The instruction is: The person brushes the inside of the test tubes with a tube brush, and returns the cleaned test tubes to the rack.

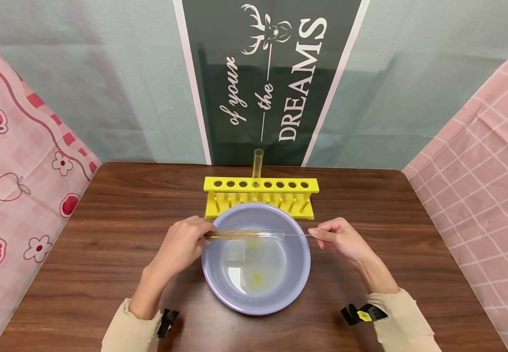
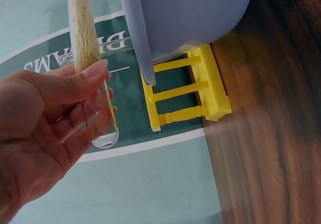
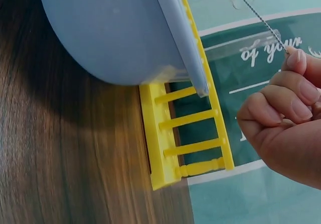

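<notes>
My left hand [image 1: 188,239] grips a clear glass test tube [image 2: 106,141] near its rounded end, the thumb and fingers curled round it. Inside the tube sits the pale bristle head of a test tube brush [image 2: 84,25]. The brush's thin twisted wire handle [image 3: 258,17] comes out of the tube's mouth, and my right hand [image 1: 339,239] pinches it between thumb and fingertips. Tube and brush lie nearly level above a lavender basin [image 1: 256,307]. Liquid with yellowish patches [image 1: 257,278] shows in the basin.
Behind the basin stands a yellow test tube rack [image 1: 210,184] with a row of holes. One test tube [image 1: 258,164] is upright in it, near the middle. Everything is on a dark wooden table [image 1: 117,234], with cloth hung at the back and both sides.
</notes>
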Tool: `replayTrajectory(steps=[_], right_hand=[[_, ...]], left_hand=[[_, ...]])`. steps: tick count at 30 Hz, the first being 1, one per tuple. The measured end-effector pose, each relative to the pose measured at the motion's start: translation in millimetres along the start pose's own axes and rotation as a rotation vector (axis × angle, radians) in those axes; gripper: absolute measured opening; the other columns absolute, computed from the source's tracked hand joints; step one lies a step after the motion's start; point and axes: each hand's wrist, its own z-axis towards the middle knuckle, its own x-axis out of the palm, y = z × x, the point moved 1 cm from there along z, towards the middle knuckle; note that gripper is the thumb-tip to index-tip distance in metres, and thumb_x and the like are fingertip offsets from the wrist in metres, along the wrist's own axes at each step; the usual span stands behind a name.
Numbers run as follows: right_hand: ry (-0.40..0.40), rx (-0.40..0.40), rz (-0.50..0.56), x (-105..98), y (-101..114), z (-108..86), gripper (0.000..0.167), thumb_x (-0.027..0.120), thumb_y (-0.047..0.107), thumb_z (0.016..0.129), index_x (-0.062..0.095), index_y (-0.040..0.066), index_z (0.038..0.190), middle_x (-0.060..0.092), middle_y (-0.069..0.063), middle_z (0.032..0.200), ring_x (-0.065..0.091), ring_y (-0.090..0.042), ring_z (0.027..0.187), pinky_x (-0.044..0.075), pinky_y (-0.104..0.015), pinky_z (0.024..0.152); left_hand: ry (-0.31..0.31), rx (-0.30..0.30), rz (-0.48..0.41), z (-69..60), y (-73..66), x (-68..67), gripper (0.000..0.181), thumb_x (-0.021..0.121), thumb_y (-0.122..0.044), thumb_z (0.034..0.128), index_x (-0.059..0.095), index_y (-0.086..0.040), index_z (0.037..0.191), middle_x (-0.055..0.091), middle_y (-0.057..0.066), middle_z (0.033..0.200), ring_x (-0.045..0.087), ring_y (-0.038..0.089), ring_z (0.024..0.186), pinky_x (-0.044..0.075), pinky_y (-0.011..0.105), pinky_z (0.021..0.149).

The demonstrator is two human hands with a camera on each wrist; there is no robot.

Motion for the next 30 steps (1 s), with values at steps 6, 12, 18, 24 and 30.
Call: replayTrajectory(steps=[6, 12, 18, 24, 30], right_hand=[[0.022, 0.071, 0.022, 15.6, -0.4, 5.6, 0.033, 0.056, 0.005, 0.088, 0.05, -0.016, 0.064, 0.047, -0.003, 0.055, 0.045, -0.013, 0.059, 0.04, -0.026, 0.055], [0.007, 0.103, 0.048, 20.2, -1.5, 6.8, 0.034, 0.055, 0.005, 0.089, 0.048, -0.018, 0.065, 0.045, -0.003, 0.054, 0.039, -0.009, 0.052, 0.036, -0.022, 0.051], [-0.043, 0.126, 0.041, 21.6, -0.8, 9.8, 0.036, 0.053, 0.007, 0.09, 0.047, -0.02, 0.067, 0.041, -0.001, 0.052, 0.029, -0.007, 0.046, 0.027, -0.023, 0.047], [-0.071, 0.151, 0.032, 21.0, -1.7, 9.9, 0.036, 0.053, 0.008, 0.09, 0.049, -0.021, 0.069, 0.043, -0.004, 0.053, 0.031, -0.008, 0.047, 0.03, -0.022, 0.049], [-0.087, 0.139, 0.042, 21.8, 1.1, 10.6, 0.036, 0.052, 0.005, 0.09, 0.047, -0.022, 0.067, 0.046, -0.003, 0.053, 0.042, -0.007, 0.054, 0.036, -0.019, 0.054]], left_hand=[[0.029, 0.026, 0.014, 3.9, -7.7, 7.6, 0.026, 0.065, 0.012, 0.0644, 0.065, -0.01, 0.077, 0.06, -0.001, 0.074, 0.058, 0.017, 0.072, 0.046, 0.035, 0.059], [0.053, 0.004, 0.025, 3.3, -11.2, 10.5, 0.025, 0.066, 0.011, 0.0652, 0.064, -0.011, 0.077, 0.06, -0.001, 0.075, 0.058, 0.018, 0.075, 0.047, 0.035, 0.06], [0.098, -0.019, 0.069, 4.6, -14.0, 12.4, 0.023, 0.069, 0.009, 0.0662, 0.062, -0.01, 0.077, 0.058, -0.001, 0.074, 0.057, 0.019, 0.072, 0.046, 0.035, 0.058], [0.128, -0.056, 0.089, 6.0, -15.7, 14.1, 0.021, 0.071, 0.005, 0.0683, 0.062, -0.01, 0.08, 0.057, -0.001, 0.075, 0.058, 0.02, 0.073, 0.047, 0.035, 0.059], [0.161, -0.084, 0.116, 7.7, -17.5, 14.2, 0.018, 0.072, 0.002, 0.071, 0.064, -0.009, 0.082, 0.056, 0.001, 0.076, 0.058, 0.021, 0.074, 0.047, 0.034, 0.059]])
